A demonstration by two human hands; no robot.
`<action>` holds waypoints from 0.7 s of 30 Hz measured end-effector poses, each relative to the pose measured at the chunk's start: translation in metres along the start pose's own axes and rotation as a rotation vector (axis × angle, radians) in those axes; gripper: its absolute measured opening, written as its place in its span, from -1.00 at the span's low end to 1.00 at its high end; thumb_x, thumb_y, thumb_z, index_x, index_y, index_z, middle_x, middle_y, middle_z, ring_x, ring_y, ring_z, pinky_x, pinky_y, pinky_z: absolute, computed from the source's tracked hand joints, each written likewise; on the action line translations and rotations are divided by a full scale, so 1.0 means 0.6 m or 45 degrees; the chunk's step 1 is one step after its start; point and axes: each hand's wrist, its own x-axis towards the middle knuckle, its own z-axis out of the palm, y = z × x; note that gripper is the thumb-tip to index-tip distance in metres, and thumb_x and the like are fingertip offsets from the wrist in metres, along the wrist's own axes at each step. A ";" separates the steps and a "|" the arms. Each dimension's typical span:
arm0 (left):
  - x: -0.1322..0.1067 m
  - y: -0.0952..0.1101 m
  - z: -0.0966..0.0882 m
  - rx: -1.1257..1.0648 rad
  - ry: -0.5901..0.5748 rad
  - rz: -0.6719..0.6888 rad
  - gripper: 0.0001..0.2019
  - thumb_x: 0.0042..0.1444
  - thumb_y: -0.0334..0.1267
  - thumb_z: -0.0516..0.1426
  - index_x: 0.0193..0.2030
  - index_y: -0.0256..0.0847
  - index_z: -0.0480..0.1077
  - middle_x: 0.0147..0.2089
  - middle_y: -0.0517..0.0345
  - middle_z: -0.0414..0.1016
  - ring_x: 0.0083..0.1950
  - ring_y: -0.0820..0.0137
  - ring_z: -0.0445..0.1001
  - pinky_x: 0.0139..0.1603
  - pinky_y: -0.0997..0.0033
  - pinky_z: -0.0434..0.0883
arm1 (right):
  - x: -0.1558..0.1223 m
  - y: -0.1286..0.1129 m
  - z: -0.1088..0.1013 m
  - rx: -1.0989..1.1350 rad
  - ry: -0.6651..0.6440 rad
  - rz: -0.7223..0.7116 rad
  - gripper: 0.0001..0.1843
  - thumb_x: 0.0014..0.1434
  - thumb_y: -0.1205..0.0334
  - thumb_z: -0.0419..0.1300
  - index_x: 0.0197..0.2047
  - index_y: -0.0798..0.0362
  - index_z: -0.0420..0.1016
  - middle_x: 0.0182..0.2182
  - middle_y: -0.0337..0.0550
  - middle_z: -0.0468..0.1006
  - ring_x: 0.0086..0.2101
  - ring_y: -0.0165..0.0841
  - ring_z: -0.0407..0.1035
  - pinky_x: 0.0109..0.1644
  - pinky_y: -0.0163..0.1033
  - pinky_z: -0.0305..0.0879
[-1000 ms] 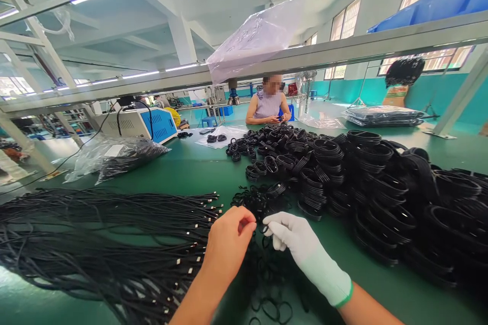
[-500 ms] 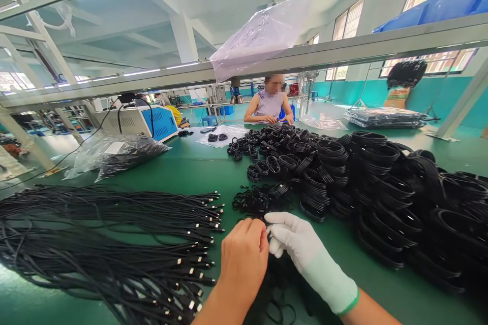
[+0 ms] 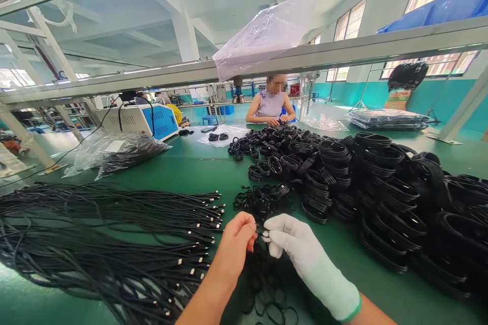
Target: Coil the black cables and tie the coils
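My bare left hand (image 3: pixel 234 246) and my white-gloved right hand (image 3: pixel 293 244) meet low in the middle, fingertips pinched together on a small black rubber band (image 3: pixel 261 234). Under and just beyond them lies a heap of loose black bands (image 3: pixel 263 200), with more bands (image 3: pixel 267 299) between my forearms. To the left a wide bundle of long black cables (image 3: pixel 95 233) with metal plug ends points toward my left hand. To the right stands a big pile of coiled, tied black cables (image 3: pixel 373 183).
The green table (image 3: pixel 198 170) runs far ahead. A person in a striped sleeveless top (image 3: pixel 270 104) works at the far side. A plastic bag of cables (image 3: pixel 114 155) and a blue-fronted machine (image 3: pixel 148 122) sit at back left. A metal rail (image 3: pixel 343 53) crosses overhead.
Both hands stayed together over the bands. The left hand slid a little right, then back left, its fingers still pinching at the glove's fingertips.
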 end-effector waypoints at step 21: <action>-0.004 0.000 0.022 -0.243 0.016 -0.063 -0.85 -0.17 -0.18 0.11 -0.55 -0.21 0.27 -0.62 0.30 0.23 -0.55 0.49 0.24 -0.49 0.52 0.23 | -0.004 -0.008 0.007 -0.206 0.045 -0.053 -0.70 -0.23 0.10 0.35 -0.47 0.11 0.44 -0.67 -0.28 0.41 -0.61 -0.45 0.27 -0.49 -0.32 0.20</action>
